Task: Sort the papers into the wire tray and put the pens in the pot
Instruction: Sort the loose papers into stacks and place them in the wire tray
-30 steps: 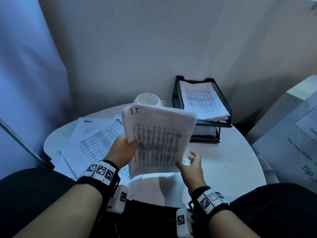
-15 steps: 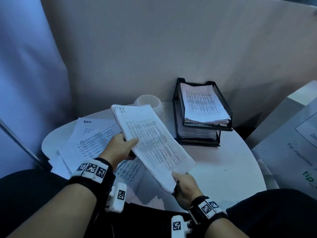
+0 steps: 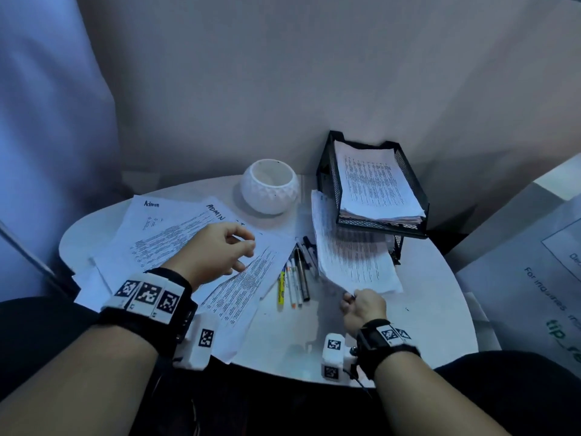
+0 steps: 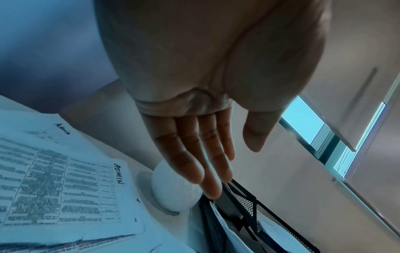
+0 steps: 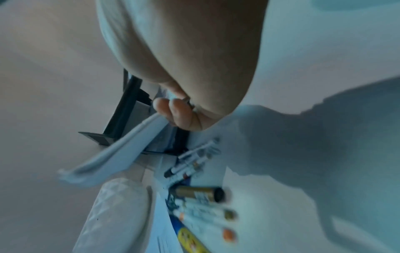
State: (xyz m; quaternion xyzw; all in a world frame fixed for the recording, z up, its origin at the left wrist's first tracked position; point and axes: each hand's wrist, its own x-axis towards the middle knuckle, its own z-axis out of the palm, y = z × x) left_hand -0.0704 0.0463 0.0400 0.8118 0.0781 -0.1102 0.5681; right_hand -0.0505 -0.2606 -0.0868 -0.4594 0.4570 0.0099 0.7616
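Note:
My right hand [image 3: 352, 302] pinches the near corner of a printed paper stack [image 3: 352, 256], whose far end reaches into the lower tier of the black wire tray [image 3: 327, 171]. In the right wrist view my right hand's fingers [image 5: 173, 109] curl round that stack [image 5: 121, 154]. The tray's top tier holds more papers [image 3: 377, 184]. My left hand [image 3: 232, 247] hovers empty, fingers relaxed, over the spread "Admin" papers [image 3: 163, 234]. Several pens [image 3: 295, 278] lie between the two paper groups. The white pot [image 3: 269, 186] stands empty behind them.
The round white table [image 3: 424, 309] sits against a beige wall. A large printed board [image 3: 534, 272] leans at the right. My dark-clothed legs lie under the table's near edge.
My left hand let go of the stack and moved back over the Admin papers. My right hand carried the stack right and lowered it into the tray's lower tier. The pens are now uncovered.

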